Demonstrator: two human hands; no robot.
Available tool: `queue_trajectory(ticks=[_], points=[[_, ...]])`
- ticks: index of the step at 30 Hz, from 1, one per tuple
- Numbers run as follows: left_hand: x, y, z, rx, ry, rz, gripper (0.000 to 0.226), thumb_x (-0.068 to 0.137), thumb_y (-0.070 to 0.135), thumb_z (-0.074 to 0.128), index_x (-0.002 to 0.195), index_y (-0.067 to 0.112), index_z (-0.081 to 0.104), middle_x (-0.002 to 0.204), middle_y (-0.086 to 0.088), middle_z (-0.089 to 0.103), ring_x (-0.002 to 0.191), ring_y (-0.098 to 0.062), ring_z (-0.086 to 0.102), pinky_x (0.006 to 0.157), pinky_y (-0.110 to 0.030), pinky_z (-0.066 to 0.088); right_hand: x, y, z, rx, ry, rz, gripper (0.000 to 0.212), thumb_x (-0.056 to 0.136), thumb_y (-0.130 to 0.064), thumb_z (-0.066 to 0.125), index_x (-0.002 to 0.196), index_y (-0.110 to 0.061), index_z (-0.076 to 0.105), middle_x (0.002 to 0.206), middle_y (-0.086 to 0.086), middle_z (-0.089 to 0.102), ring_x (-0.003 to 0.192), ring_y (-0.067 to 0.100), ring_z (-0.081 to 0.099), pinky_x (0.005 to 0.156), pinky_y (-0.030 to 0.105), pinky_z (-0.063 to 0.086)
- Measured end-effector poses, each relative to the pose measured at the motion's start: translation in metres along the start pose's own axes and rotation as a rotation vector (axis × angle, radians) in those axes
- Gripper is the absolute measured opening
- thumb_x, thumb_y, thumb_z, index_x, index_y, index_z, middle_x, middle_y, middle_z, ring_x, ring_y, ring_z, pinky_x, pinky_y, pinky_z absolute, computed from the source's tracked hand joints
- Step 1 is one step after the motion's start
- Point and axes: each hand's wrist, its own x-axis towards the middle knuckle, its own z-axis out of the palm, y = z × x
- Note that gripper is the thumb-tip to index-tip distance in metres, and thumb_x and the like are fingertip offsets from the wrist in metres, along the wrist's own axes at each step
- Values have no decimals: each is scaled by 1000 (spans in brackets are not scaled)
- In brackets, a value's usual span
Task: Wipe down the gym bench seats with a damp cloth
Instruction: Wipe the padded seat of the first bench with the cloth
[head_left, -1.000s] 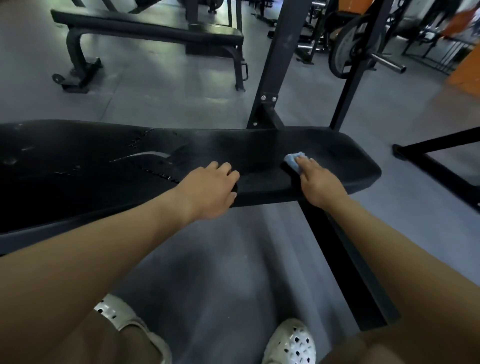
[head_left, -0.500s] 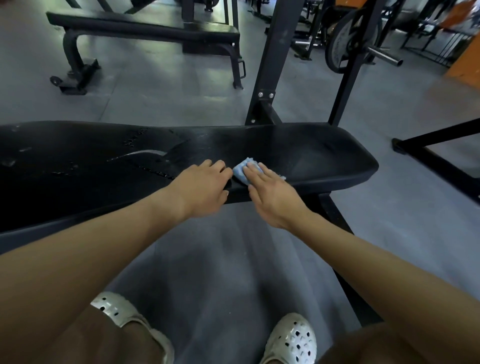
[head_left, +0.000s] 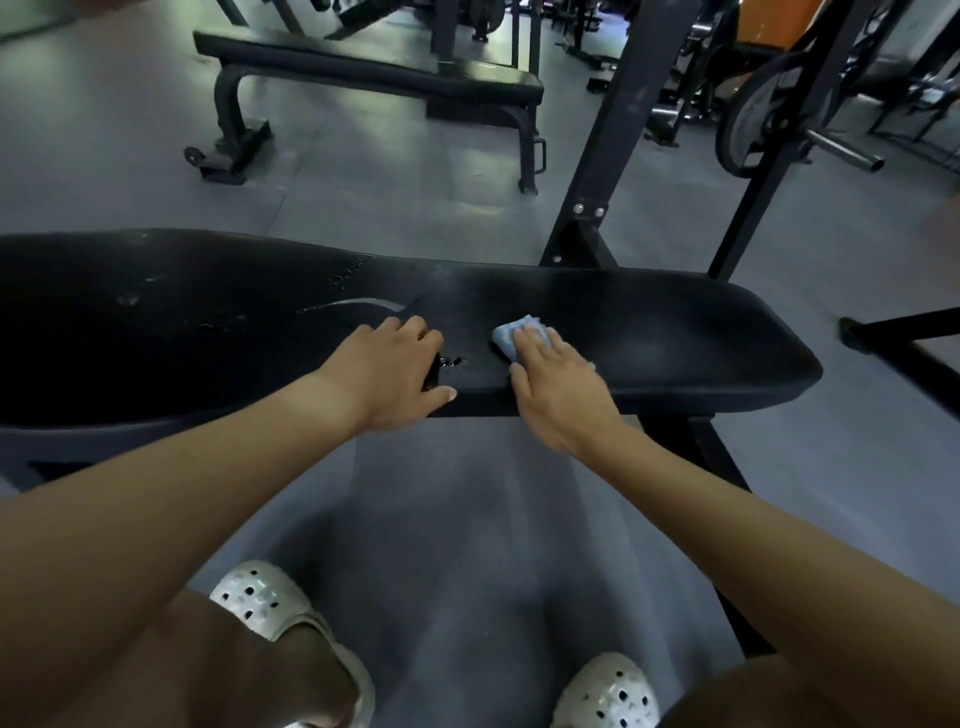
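A long black padded bench seat (head_left: 649, 332) runs across the view, with cracked, worn patches left of its middle. A small light-blue cloth (head_left: 511, 335) lies on the seat near its front edge. My right hand (head_left: 558, 387) presses flat on the cloth with straight fingers, covering most of it. My left hand (head_left: 392, 371) rests on the seat's front edge just left of the cloth, fingers lightly bent over the pad and thumb along the rim. It holds nothing.
A black rack upright (head_left: 618, 124) rises right behind the bench. A second flat bench (head_left: 363, 73) stands further back on the grey floor. A weight plate on a bar (head_left: 763, 114) sits at the upper right. My white shoes (head_left: 260, 597) are below.
My right hand slid the cloth leftward along the seat from near the right end to close beside my left hand, and it now sits slightly apart from it. My left hand stayed put.
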Motion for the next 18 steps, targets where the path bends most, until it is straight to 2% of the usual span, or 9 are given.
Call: queue_trajectory(ticks=[3, 5, 7, 9, 12, 15, 17, 18], points=[[-7, -11, 1, 54, -24, -70, 78, 91, 78, 42, 142, 19, 48, 142, -5, 51, 125, -28, 53, 98, -45, 49, 1, -27, 10, 15, -76, -168, 55, 110, -33, 30, 162, -15, 23, 169, 0, 18, 157, 19, 9, 125, 30, 7], [-13, -19, 0, 58, -23, -101, 83, 89, 81, 42, 143, 19, 47, 142, -6, 51, 126, -28, 53, 100, -45, 48, 5, -34, 13, 22, -115, -240, 55, 110, -34, 29, 162, -19, 22, 169, -4, 17, 157, 14, 8, 127, 28, 7], [-19, -27, -1, 47, -33, -131, 86, 87, 83, 43, 145, 19, 46, 143, -6, 51, 127, -28, 52, 101, -44, 47, 14, -30, 10, 9, -133, -264, 54, 109, -32, 31, 162, -23, 25, 168, -7, 20, 156, 12, 12, 127, 30, 13], [-25, -36, -2, 23, -40, -154, 89, 86, 84, 44, 147, 19, 46, 144, -5, 50, 128, -28, 51, 102, -44, 46, 26, -21, 5, -25, -110, -206, 53, 108, -29, 34, 160, -22, 28, 167, -6, 26, 154, 15, 20, 125, 34, 22], [-32, -46, -2, 2, -36, -164, 90, 86, 85, 43, 147, 19, 46, 145, -5, 49, 129, -28, 50, 104, -46, 45, 43, -11, -2, -15, -62, 9, 48, 108, -27, 31, 154, -15, 37, 161, 3, 38, 147, 25, 34, 114, 39, 33], [-36, -55, 2, -19, -32, -161, 90, 86, 85, 41, 147, 19, 45, 145, -4, 49, 129, -27, 49, 105, -46, 45, 50, -18, 2, -7, -49, 98, 59, 100, -38, 17, 143, -7, 45, 148, 12, 46, 134, 33, 46, 106, 48, 43], [-37, -57, 6, -10, -25, -148, 90, 88, 85, 38, 147, 18, 45, 144, -4, 49, 127, -26, 50, 104, -46, 46, 50, -32, 9, -30, -44, 52, 58, 103, -35, 20, 148, -5, 41, 156, 13, 39, 142, 33, 38, 113, 49, 37], [-37, -58, 8, -2, -21, -143, 89, 88, 85, 36, 147, 18, 46, 143, -4, 49, 126, -26, 50, 104, -45, 46, 48, -40, 12, -34, -56, 13, 54, 107, -31, 24, 154, -6, 35, 163, 11, 31, 149, 31, 28, 118, 46, 29]])
